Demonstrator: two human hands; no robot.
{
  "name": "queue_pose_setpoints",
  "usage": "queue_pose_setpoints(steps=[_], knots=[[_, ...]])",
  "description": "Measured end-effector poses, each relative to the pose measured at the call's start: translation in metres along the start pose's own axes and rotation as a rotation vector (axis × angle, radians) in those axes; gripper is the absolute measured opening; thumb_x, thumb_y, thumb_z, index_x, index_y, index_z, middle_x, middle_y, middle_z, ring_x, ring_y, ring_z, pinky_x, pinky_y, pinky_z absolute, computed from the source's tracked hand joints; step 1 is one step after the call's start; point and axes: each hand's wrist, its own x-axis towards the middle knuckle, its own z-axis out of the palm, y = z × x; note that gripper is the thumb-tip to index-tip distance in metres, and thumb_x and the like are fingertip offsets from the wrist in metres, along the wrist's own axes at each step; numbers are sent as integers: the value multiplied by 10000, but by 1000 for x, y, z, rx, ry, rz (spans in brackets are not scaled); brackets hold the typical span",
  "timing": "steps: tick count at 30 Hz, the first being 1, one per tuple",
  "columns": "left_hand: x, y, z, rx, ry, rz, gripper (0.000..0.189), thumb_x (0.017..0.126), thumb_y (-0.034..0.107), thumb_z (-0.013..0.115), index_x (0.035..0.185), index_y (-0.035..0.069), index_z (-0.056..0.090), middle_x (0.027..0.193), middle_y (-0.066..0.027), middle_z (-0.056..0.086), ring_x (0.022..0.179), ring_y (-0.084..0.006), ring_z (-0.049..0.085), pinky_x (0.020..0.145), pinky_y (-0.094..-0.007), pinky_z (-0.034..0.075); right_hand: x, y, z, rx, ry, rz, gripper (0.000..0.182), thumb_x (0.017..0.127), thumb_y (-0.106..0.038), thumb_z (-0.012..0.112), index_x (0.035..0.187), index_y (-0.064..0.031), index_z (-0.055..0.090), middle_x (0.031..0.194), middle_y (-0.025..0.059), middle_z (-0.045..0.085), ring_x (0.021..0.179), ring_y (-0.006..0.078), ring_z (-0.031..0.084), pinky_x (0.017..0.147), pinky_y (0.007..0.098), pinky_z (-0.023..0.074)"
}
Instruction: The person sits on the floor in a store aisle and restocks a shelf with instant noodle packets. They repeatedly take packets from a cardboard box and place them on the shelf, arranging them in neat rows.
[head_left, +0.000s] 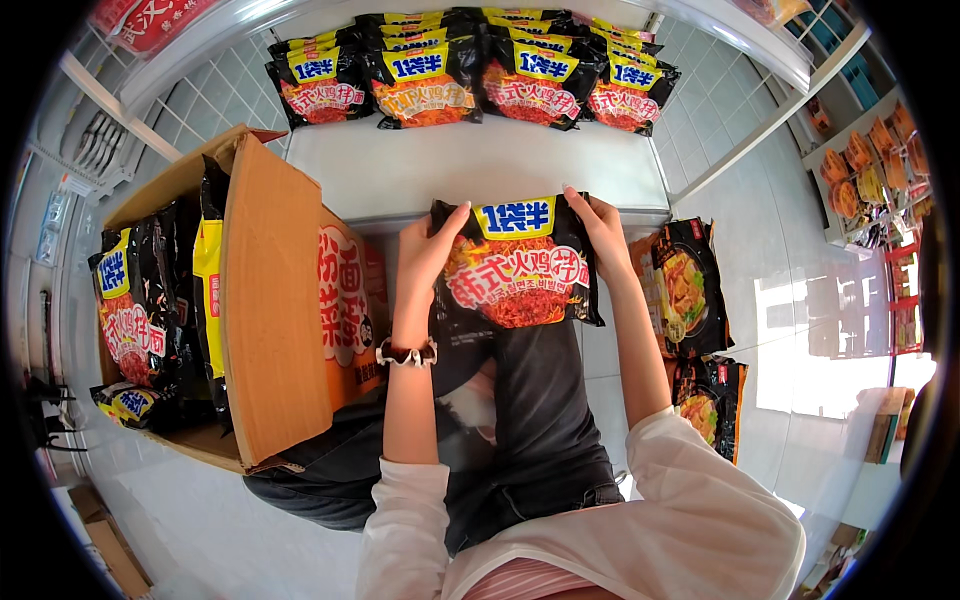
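Note:
Between my two hands a black noodle packet (517, 270) with a yellow patch faces up, above my knees. My left hand (429, 251) grips its upper left corner, thumb on the front. My right hand (600, 229) pinches the upper right corner. Rows of similar black noodle packets (536, 82) stand at the back of a white shelf (480, 161). On the left an open cardboard box (277, 300) holds more black packets (135, 300), some upright and one lying at its near edge.
Right of my right arm, other noodle packets (682, 289) lie or lean low near the tiled floor (757, 375). White shelf rails rise on both sides. A rack with orange-lidded tubs (859, 150) stands far right. The box is close beside my left forearm.

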Motion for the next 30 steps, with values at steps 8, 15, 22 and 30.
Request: queue_pose_setpoints(steps=[8,15,22,30], knots=[[20,-21,-7,-58,62,-71,352,778,323,707,874,-13,662,851,-2,610,769,-60,519,694,-225,392,4,9,8,57,118,-150,262,839,-207,659,733,30,619,648,-10,585,548,28,475,488,201,379],[11,-19,2,-157,162,-40,358,798,322,694,759,-29,639,679,51,504,643,-51,397,589,-226,320,-8,2,13,46,170,-207,250,838,-180,657,701,25,613,618,-26,568,541,15,446,471,187,349],[9,-11,1,-262,144,45,418,807,357,679,946,-38,664,966,-51,623,922,-100,514,833,-256,375,-8,7,9,-52,203,-259,284,857,-218,639,685,4,594,604,-51,526,507,6,406,445,184,295],[6,-34,-31,-668,-145,-159,546,886,423,531,1252,22,476,1198,-107,558,1143,-182,484,947,-321,364,15,-11,-9,-233,54,-440,344,796,-241,699,1005,20,615,904,76,635,807,100,597,671,224,469]])
